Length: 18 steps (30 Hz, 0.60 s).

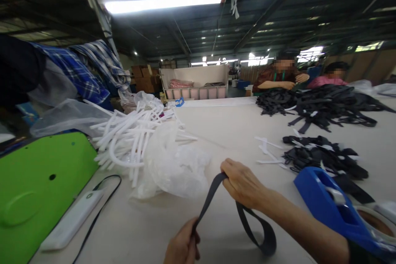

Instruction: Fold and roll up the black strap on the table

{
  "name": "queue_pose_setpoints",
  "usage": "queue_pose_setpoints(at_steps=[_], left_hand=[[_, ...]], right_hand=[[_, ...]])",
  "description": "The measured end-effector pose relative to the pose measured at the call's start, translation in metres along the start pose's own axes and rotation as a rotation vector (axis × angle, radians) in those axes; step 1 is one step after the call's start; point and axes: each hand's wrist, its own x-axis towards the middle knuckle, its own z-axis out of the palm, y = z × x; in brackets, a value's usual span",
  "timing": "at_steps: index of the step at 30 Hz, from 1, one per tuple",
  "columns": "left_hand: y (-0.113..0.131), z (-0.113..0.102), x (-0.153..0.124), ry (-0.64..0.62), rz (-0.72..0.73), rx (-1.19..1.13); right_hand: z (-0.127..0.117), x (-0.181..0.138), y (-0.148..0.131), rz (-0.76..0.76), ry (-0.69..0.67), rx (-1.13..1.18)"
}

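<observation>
Black webbing strap (208, 200) stretches above the worktop (235, 121), towards its near edge: our left hand (183, 242) pinches it low and our right hand (243, 182) grips it higher up, apparently to hold that span out while the remainder loops down slack. Towards the worktop's right edge, we have a blue tape dispenser (324, 204) just beside a pile of black straps (352, 169), probably for easy reach. Across towards the left edge, a crumpled plastic bag (181, 169) lies against white tubes (133, 142), seemingly to leave us working room.
</observation>
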Motion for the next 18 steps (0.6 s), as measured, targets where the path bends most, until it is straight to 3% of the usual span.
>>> queue_pose_setpoints(at_steps=[5,12,18], left_hand=[[0.03,0.032,0.024,-0.1,-0.038,-0.357],[0.042,0.062,0.033,-0.135,-0.212,-0.607],[0.056,0.073,0.031,-0.264,-0.199,-0.803]], right_hand=[[-0.013,-0.005,0.001,0.204,0.078,0.38],[-0.019,-0.005,-0.001,0.414,0.317,0.904],[-0.017,0.001,0.004,0.472,0.405,1.044]])
